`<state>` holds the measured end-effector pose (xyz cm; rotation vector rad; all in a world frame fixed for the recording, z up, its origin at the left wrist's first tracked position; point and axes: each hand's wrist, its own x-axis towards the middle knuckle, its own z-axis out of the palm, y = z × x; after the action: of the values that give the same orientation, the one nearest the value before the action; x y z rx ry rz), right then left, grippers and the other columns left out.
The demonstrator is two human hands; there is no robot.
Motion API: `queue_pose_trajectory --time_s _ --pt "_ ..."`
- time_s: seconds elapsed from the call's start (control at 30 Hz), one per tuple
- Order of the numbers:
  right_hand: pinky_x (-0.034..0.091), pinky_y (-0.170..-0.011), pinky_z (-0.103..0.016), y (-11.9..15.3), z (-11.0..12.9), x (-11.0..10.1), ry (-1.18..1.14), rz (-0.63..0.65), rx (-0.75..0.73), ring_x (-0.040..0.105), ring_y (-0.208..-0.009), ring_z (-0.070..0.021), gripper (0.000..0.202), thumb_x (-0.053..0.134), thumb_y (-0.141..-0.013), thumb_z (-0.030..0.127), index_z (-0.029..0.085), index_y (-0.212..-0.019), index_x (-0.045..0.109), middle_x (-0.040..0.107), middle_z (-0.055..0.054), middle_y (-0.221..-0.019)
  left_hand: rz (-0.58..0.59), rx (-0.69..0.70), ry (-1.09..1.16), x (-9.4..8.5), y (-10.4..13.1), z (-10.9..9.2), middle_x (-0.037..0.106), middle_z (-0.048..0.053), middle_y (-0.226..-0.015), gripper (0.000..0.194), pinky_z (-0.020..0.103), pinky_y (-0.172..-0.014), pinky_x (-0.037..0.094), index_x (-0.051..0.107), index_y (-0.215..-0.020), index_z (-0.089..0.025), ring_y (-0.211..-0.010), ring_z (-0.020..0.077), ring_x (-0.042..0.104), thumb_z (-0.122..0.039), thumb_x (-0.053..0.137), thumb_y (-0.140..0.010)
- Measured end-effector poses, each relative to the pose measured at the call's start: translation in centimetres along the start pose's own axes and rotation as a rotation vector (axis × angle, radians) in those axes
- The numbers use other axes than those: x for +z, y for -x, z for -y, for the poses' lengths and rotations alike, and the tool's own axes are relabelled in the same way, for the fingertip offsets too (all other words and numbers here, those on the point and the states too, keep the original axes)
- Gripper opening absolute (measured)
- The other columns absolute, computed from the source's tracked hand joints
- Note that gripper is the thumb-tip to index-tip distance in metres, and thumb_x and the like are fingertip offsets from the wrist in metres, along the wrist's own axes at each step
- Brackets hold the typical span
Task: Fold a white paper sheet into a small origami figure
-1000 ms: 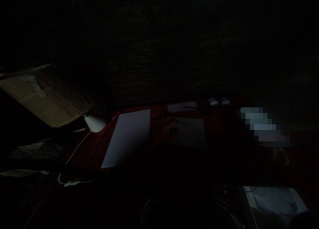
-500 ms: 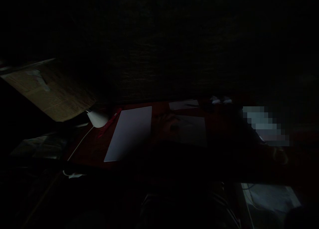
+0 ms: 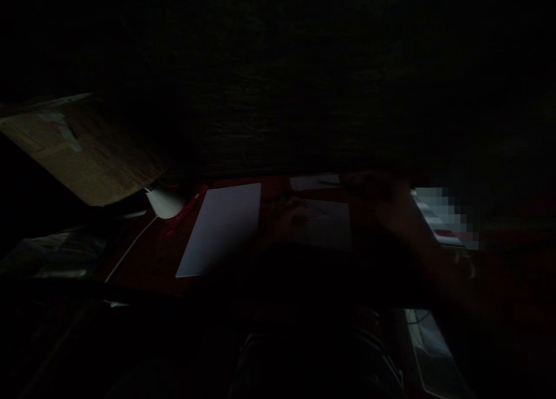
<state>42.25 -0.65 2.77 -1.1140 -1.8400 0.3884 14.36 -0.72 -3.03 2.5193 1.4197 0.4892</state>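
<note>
- The left hand (image 3: 287,212) rests over the left side of a shaded sheet (image 3: 330,228), its fingers seemingly bent; the dark hides whether they pinch anything.
- The right hand (image 3: 397,199) is a blur to the right of that sheet, apart from it; whether it is spread, closed or carrying something, I cannot tell.
- The shaded sheet lies flat on the reddish tabletop (image 3: 158,260), between the two hands. A faint thin line crosses its upper part, and whether that is a mark or an object is unclear. How much has been done on this sheet, and how much remains, cannot be read in this light.
- A large pale sheet (image 3: 226,225) lies flat to the left of the left hand, apart from it. No marks stand out on its lit part, so it looks unworked; its lower right falls into shadow.
- Farther left, a white cord (image 3: 130,251) runs up to a white cone-shaped thing (image 3: 165,204), with a long red object (image 3: 186,211) slanting beside it.
- Toward the back edge, a small sheet (image 3: 306,182) bears a thin dark tool (image 3: 329,183), which neither hand appears to touch.
- At far left, a brown panel (image 3: 91,156) stands tilted.
</note>
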Motion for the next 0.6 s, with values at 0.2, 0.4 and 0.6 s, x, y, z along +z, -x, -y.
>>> queue_pose_trajectory --time_s 0.2,0.4,0.6 --pt "0.068 -0.092 -0.047 1.9 -4.3 5.7 0.057 0.329 0.017 0.083 -0.098 -0.0303 0.023 0.066 -0.098 0.029 0.028 -0.111 0.085 0.087 -0.006 -0.109 -0.004 0.003 -0.002 -0.1 0.1 0.0 0.064 0.006 -0.148 0.035 0.054 -0.116 0.043 0.071 -0.131 -0.030 -0.138 0.0339 0.056 -0.045 0.073 -0.100" --pt "0.065 -0.103 -0.046 2.8 -4.5 6.5 0.109 0.404 -0.059 0.080 -0.115 -0.0295 0.035 0.072 -0.094 0.021 0.032 -0.126 0.082 0.082 -0.004 -0.131 0.004 0.008 -0.012 -0.2 0.0 0.0 0.064 0.005 -0.146 0.032 0.052 -0.116 0.043 0.071 -0.130 -0.030 -0.136 0.0326 0.056 -0.041 0.073 -0.100" --pt "0.057 -0.115 -0.056 3.0 -4.8 6.7 0.157 0.391 -0.184 0.072 -0.131 -0.0324 0.041 0.074 -0.093 0.015 0.035 -0.128 0.082 0.079 -0.003 -0.137 -0.018 0.035 0.002 0.0 0.2 0.5 0.064 0.005 -0.148 0.035 0.052 -0.117 0.042 0.070 -0.133 -0.030 -0.139 0.0326 0.055 -0.038 0.074 -0.099"
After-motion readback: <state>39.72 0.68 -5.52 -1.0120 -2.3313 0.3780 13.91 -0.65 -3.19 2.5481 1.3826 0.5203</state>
